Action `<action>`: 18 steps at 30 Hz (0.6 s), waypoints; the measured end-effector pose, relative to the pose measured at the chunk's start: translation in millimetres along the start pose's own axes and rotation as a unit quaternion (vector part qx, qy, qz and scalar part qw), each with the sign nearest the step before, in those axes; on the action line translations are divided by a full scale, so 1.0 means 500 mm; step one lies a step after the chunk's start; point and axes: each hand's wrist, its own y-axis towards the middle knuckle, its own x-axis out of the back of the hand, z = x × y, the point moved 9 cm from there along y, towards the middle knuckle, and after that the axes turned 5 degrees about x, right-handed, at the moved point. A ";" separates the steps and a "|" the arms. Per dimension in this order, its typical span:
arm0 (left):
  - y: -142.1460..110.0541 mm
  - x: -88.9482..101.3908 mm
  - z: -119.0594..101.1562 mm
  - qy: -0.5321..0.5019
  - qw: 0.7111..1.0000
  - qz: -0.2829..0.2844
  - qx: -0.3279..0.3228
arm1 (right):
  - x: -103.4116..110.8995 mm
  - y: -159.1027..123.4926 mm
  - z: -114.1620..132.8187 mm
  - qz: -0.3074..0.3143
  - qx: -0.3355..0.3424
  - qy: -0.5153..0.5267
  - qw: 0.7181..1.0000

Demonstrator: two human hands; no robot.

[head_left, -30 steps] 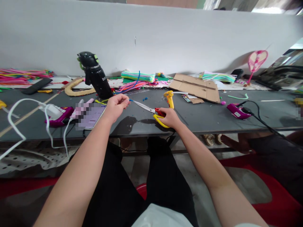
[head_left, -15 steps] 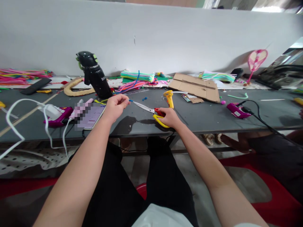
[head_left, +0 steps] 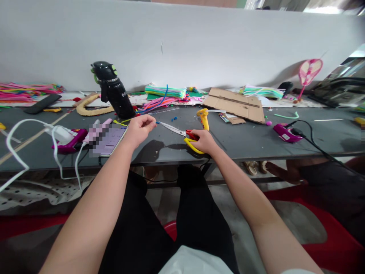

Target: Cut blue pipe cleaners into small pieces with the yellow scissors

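My left hand is closed, its fingertips pinching a short blue pipe cleaner, most of which the fingers hide. Red and yellow handled scissors are in my right hand, which is wrapped round the handles. The blade tips point left and meet the end of the blue piece. Both hands are above the front part of the grey table. Small blue bits lie just behind the blades. A yellow glue gun rests behind my right hand.
A black bottle and a phone are left of my hands. Flat cardboard and bundles of pipe cleaners lie along the back wall. Purple power sockets with cables sit at both sides. Another person sits at the right.
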 end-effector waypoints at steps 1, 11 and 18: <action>0.000 0.000 -0.001 0.003 1.000 0.001 -0.001 | 0.000 0.000 0.000 0.000 0.001 0.000 1.000; 0.000 -0.001 -0.003 0.027 1.000 0.005 -0.015 | -0.002 0.002 0.000 0.001 0.012 -0.007 1.000; 0.000 -0.002 -0.009 0.039 0.999 0.005 -0.018 | -0.002 0.003 0.000 0.004 0.013 -0.001 1.000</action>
